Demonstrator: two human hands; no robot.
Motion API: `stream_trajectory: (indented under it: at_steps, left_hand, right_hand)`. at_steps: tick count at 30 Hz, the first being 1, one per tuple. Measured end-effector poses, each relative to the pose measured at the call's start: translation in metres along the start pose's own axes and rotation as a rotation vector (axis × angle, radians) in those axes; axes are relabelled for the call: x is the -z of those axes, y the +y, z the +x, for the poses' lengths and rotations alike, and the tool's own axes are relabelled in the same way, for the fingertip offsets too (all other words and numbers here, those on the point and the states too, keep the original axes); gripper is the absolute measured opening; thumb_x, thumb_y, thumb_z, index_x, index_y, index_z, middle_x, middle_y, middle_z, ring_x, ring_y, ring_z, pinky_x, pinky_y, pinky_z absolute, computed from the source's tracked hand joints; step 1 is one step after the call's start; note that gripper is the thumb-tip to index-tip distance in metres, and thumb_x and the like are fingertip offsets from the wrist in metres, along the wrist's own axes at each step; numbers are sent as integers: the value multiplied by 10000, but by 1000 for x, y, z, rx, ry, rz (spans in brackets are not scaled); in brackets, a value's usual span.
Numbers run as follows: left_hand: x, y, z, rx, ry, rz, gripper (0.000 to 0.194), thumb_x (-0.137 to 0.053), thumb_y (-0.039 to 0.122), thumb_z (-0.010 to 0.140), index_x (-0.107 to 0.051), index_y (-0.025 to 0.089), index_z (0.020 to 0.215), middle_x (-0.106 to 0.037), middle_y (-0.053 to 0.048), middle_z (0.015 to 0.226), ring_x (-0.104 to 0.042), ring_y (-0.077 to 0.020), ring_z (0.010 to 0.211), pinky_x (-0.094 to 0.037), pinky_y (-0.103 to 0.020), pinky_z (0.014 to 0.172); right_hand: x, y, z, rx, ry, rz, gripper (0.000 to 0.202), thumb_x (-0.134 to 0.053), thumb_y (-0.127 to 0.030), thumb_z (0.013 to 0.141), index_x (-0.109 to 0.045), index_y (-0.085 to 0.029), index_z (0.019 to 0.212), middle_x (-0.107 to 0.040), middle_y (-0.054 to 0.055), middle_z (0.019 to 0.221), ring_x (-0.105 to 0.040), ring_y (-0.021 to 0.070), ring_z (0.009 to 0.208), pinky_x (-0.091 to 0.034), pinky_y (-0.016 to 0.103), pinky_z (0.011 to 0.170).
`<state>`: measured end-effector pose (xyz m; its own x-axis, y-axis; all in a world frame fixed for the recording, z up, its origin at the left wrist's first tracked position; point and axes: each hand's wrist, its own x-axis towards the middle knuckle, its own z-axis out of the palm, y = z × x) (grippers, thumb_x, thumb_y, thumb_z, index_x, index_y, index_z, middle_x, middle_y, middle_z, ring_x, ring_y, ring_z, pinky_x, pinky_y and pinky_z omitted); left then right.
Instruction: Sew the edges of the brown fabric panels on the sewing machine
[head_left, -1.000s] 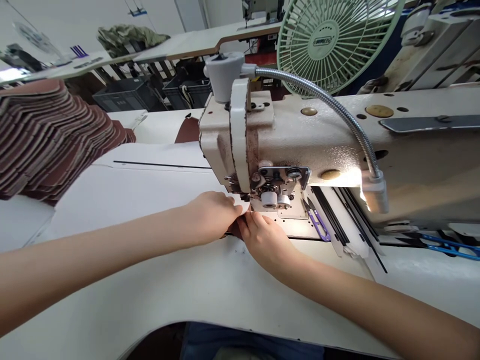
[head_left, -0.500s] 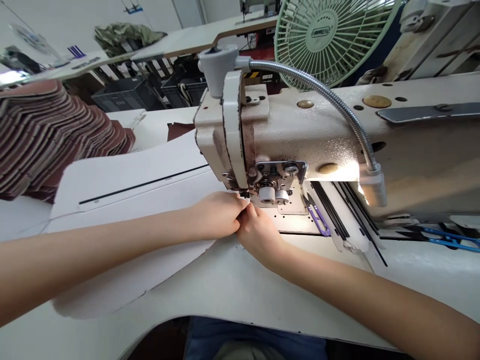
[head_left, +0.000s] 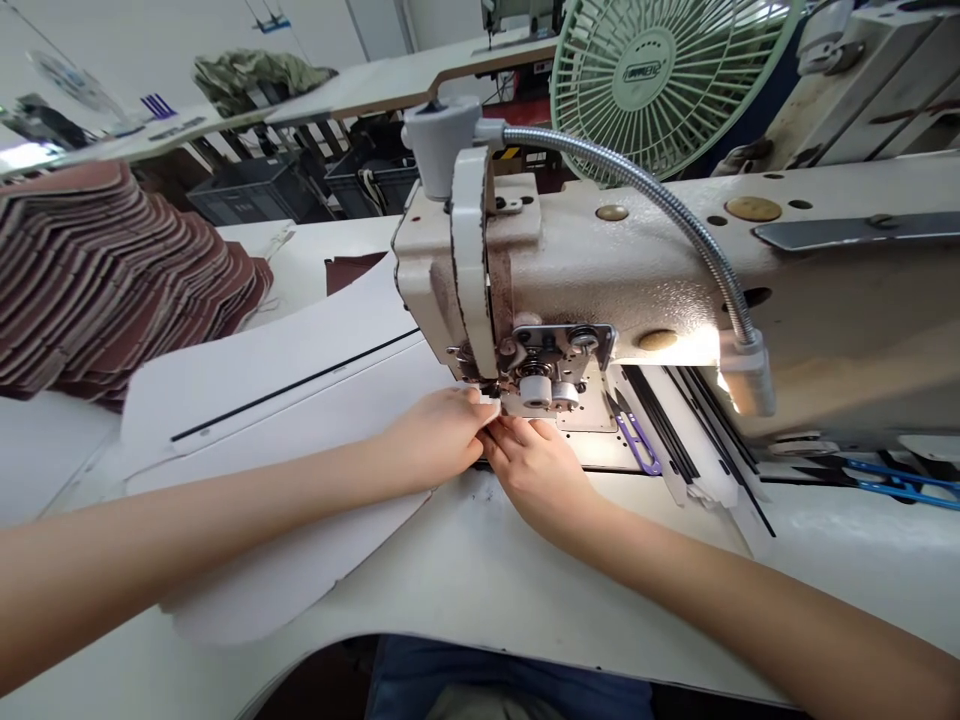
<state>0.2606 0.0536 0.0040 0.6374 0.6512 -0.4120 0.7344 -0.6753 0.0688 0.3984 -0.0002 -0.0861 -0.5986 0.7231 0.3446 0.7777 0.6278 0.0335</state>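
Note:
At the sewing machine (head_left: pixel 517 260), both my hands work close in front of the needle area. My left hand (head_left: pixel 435 435) lies over the white sheet-like panel (head_left: pixel 277 370), its fingers closed on the panel's edge by the presser foot. Against its fingertips, my right hand (head_left: pixel 536 475) has bent fingers pressed together at the same edge; its fingertips are partly hidden. A thin black strip (head_left: pixel 292 385) runs along the panel, which spreads out to the left under my forearm. The needle itself is hidden.
Purple thread snips (head_left: pixel 636 435) lie right of the needle area, beside black and white strips (head_left: pixel 675 430). Blue-handled scissors (head_left: pixel 900 480) are farther right. A stack of brown pieces (head_left: pixel 112 270) stands at left. A flexible lamp (head_left: pixel 742 370) and green fan (head_left: pixel 645 70) rise behind.
The panel has shifted right and turned slightly, its left end drawn toward the machine. My right hand has moved a little right and its fingers lie flatter.

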Motion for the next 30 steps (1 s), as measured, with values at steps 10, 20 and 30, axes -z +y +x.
stream_trajectory:
  at_steps: [10,20,30]
  left_hand:
    - [-10,-6,0,-25,76,14,202,-436,47,767,-570,178,842,-583,-52,853,-564,-221,855,-458,-328,753]
    - [-27,-13,0,-38,202,-40,260,-450,29,745,-591,199,881,-554,-35,828,-552,-216,853,-453,-303,696]
    - [-40,-17,-1,-5,392,-227,265,-485,68,762,-620,207,943,-607,-20,862,-570,-198,887,-485,-329,801]
  right_hand:
    - [4,5,-7,-16,10,164,240,-472,-46,902,-675,-126,1002,-675,93,950,-585,198,794,-489,323,703]
    - [5,8,-10,-80,40,183,296,-471,-61,908,-642,-137,1137,-680,90,1098,-553,213,1025,-415,341,820]
    - [15,10,-8,-265,-72,68,363,-496,-108,904,-637,-273,1195,-631,77,1042,-513,208,859,-332,366,810]
